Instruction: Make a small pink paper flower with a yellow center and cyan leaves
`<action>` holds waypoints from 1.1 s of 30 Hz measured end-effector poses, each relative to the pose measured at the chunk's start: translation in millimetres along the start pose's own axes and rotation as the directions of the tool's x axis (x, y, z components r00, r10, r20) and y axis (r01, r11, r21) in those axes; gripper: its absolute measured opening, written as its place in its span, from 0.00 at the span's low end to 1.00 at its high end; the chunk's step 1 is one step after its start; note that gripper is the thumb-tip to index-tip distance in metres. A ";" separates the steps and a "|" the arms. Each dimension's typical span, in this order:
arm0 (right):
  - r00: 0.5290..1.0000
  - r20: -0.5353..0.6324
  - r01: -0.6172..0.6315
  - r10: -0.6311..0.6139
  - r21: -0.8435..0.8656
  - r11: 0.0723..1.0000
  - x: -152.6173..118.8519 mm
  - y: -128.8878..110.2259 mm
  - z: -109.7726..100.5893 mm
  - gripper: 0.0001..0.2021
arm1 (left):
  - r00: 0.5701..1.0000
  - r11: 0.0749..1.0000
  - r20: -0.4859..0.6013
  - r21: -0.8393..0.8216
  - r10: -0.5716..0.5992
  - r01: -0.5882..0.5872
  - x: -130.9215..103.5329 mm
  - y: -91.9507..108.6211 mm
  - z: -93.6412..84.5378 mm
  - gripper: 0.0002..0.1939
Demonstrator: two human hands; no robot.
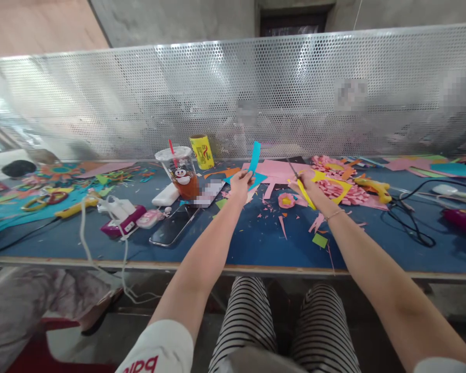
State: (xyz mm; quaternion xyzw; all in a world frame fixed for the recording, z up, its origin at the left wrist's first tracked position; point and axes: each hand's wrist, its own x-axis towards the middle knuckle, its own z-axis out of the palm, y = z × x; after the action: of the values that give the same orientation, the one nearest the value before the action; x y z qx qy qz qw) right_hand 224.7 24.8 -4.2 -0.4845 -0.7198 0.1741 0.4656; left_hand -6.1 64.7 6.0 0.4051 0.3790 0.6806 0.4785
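Note:
A blue paper strip stands upright from my left hand, whose fingers are closed on it. More blue paper lies behind and beside that hand. My right hand is wrapped round yellow-handled scissors; their dark blades point up and to the left, apart from the strip. Pink paper sheets lie between and behind my hands. A small pink paper flower with an orange centre rests on the blue table, with paper scraps around it. Fringed pink paper is heaped beyond my right hand.
A drink cup with a red straw, a yellow roll and a phone are left of my hands. A purple power strip, cables and a glue gun lie farther left. Perforated metal rises behind. Black cable loops lie right.

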 end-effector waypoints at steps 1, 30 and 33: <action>1.000 0.021 0.012 -0.011 -0.059 0.998 -1.6 -2.0 2.9 0.18 | 1.000 1.000 0.012 -0.022 0.002 -0.002 -1.6 1.3 1.0 0.07; 0.988 0.091 0.152 -0.127 -0.358 0.921 3.3 -4.8 16.5 0.19 | 0.939 0.986 0.344 0.155 0.009 -0.066 -8.5 -7.6 9.6 0.13; 0.991 0.051 0.135 -0.125 -0.430 0.892 2.9 -6.4 16.3 0.19 | 0.934 0.993 0.358 0.115 -0.004 -0.039 -10.1 -5.8 11.1 0.12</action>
State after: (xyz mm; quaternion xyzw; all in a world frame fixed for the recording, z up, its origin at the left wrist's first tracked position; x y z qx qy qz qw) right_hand 207.3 27.5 -6.5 -0.5247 -0.7763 -0.0163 0.3491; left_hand 8.2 58.0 3.1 0.5534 0.3225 0.5759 0.5080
